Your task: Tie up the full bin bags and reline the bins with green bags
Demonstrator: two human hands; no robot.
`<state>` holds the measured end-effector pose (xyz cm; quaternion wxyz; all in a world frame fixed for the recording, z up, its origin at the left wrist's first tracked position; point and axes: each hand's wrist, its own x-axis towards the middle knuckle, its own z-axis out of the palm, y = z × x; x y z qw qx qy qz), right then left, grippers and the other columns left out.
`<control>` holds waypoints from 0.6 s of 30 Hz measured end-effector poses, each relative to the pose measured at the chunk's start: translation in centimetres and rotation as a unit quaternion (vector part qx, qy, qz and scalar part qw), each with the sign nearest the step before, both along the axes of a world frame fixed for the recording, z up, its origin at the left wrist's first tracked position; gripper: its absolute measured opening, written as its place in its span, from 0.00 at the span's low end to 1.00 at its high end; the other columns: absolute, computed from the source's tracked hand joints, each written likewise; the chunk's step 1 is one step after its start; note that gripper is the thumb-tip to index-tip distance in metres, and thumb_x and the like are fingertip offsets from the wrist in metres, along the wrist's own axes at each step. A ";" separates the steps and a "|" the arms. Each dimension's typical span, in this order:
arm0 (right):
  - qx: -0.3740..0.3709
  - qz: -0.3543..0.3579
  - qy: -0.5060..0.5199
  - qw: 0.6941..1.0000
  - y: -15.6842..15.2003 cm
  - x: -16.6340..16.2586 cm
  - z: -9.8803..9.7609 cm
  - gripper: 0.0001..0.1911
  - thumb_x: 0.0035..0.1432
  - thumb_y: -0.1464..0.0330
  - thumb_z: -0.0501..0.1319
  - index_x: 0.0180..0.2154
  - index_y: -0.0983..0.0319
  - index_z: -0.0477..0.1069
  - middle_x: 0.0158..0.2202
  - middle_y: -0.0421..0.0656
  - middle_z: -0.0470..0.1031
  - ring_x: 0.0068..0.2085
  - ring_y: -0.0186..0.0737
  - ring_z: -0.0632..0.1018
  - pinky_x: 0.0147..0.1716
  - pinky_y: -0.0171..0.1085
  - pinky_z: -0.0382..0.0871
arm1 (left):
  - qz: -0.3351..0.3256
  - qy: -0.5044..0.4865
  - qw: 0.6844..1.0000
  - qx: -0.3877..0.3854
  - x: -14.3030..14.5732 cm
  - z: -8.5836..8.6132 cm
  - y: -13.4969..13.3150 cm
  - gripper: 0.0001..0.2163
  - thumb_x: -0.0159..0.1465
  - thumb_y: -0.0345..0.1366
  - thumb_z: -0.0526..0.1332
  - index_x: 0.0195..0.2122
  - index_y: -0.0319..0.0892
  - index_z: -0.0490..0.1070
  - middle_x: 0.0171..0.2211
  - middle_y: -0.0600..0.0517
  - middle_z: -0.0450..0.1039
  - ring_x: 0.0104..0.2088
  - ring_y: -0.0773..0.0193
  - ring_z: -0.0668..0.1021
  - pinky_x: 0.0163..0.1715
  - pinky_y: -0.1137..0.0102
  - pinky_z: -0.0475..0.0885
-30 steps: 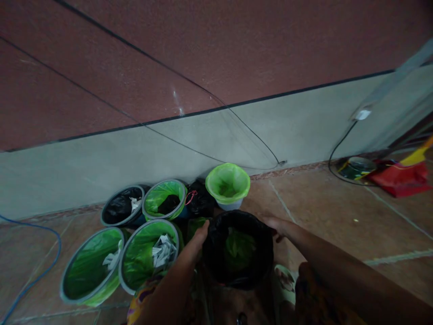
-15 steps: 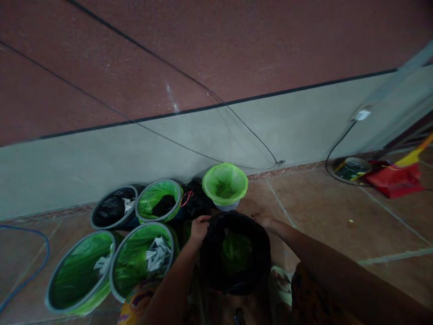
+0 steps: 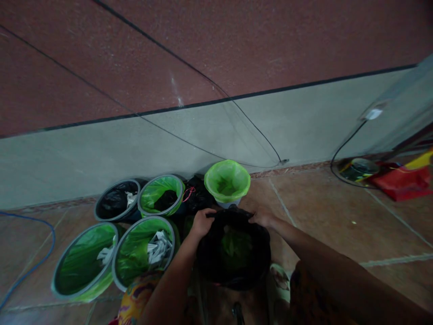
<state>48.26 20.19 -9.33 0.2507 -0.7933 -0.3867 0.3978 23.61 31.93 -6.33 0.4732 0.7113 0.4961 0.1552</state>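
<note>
Between my knees stands a bin lined with a black trash bag [image 3: 208, 259], its top spread wide and some green plastic [image 3: 237, 248] lying inside. My left hand [image 3: 202, 224] pinches the bag's edge at the upper left of the rim. At the upper right, my right hand [image 3: 262, 218] grips the same edge with bent fingers. Just beyond the bag sits a small white bin with a light green liner [image 3: 227, 180]. A black bag with a pink tie [image 3: 198, 194] lies beside that bin, left of it.
On the left stand several grey-rimmed bins, among them a green-lined bin with white paper [image 3: 135, 253] and a black-lined bin [image 3: 113, 201]. A blue hose [image 3: 37, 266] curves along the far left floor. Rightward, a red dustpan [image 3: 406, 183] and a can [image 3: 360, 169] lie near a cable.
Both hands have closed on the bag's far edge and moved slightly nearer each other, drawing that edge straighter. The view has shifted a little.
</note>
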 end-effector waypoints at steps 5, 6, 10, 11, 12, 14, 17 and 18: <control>-0.014 0.019 -0.092 0.995 0.2 0.1 1.1 0.10 0.40 0.80 0.62 0.15 0.61 0.71 0.14 0.36 0.62 0.22 0.34 0.69 0.26 0.33 0.59 | -0.032 0.033 0.989 0.140 -0.6 1.5 -0.5 0.24 0.53 0.16 0.54 0.45 0.43 0.80 0.45 0.48 0.80 0.48 0.60 0.79 0.55 0.68 0.70; -0.008 0.023 -0.083 0.996 0.2 0.3 1.4 0.10 0.40 0.81 0.61 0.16 0.61 0.71 0.14 0.35 0.63 0.22 0.34 0.69 0.25 0.33 0.58 | -0.028 0.057 0.985 0.158 -1.0 1.7 -0.6 0.25 0.54 0.16 0.54 0.47 0.43 0.79 0.46 0.48 0.79 0.47 0.60 0.79 0.54 0.68 0.71; -0.011 0.085 -0.044 0.995 -0.4 1.6 1.9 0.09 0.35 0.81 0.63 0.17 0.61 0.72 0.16 0.35 0.67 0.22 0.34 0.68 0.23 0.32 0.57 | 0.000 0.189 0.961 0.204 -2.7 2.3 -1.0 0.25 0.59 0.20 0.53 0.55 0.41 0.74 0.51 0.44 0.75 0.48 0.58 0.79 0.53 0.68 0.71; -0.021 0.092 -0.055 0.994 -0.6 1.9 1.9 0.10 0.33 0.81 0.64 0.15 0.61 0.71 0.15 0.35 0.66 0.22 0.34 0.69 0.23 0.32 0.57 | 0.006 0.220 0.954 0.206 -3.1 2.3 -1.1 0.25 0.60 0.20 0.53 0.56 0.41 0.73 0.52 0.43 0.75 0.48 0.57 0.79 0.52 0.68 0.71; -0.031 0.091 -0.070 0.993 -0.8 2.1 2.0 0.11 0.32 0.82 0.64 0.14 0.61 0.70 0.15 0.36 0.65 0.23 0.36 0.70 0.24 0.33 0.59 | 0.011 0.245 0.947 0.206 -3.4 2.4 -1.1 0.24 0.60 0.20 0.54 0.57 0.40 0.72 0.52 0.42 0.74 0.48 0.57 0.79 0.52 0.68 0.71; -0.050 0.080 -0.099 0.991 -1.0 2.3 2.1 0.12 0.30 0.82 0.66 0.14 0.61 0.70 0.15 0.37 0.66 0.27 0.41 0.74 0.27 0.34 0.64 | 0.014 0.274 0.940 0.202 -4.0 2.3 -1.2 0.23 0.61 0.21 0.55 0.57 0.39 0.72 0.52 0.42 0.74 0.48 0.56 0.80 0.51 0.68 0.70; -0.031 0.098 -0.120 0.987 -0.8 1.5 2.8 0.17 0.32 0.77 0.71 0.30 0.61 0.80 0.28 0.43 0.79 0.39 0.50 0.80 0.39 0.40 0.71 | 0.006 0.277 0.940 0.200 -4.1 2.2 -1.3 0.17 0.64 0.26 0.56 0.52 0.40 0.75 0.49 0.42 0.76 0.46 0.56 0.80 0.49 0.68 0.71; -0.008 0.116 -0.119 0.986 -0.5 1.0 3.2 0.23 0.34 0.74 0.73 0.39 0.61 0.81 0.37 0.45 0.81 0.44 0.52 0.80 0.45 0.41 0.71 | 0.004 0.275 0.940 0.200 -4.0 2.2 -1.4 0.16 0.65 0.27 0.55 0.51 0.41 0.76 0.47 0.43 0.77 0.46 0.57 0.80 0.49 0.68 0.71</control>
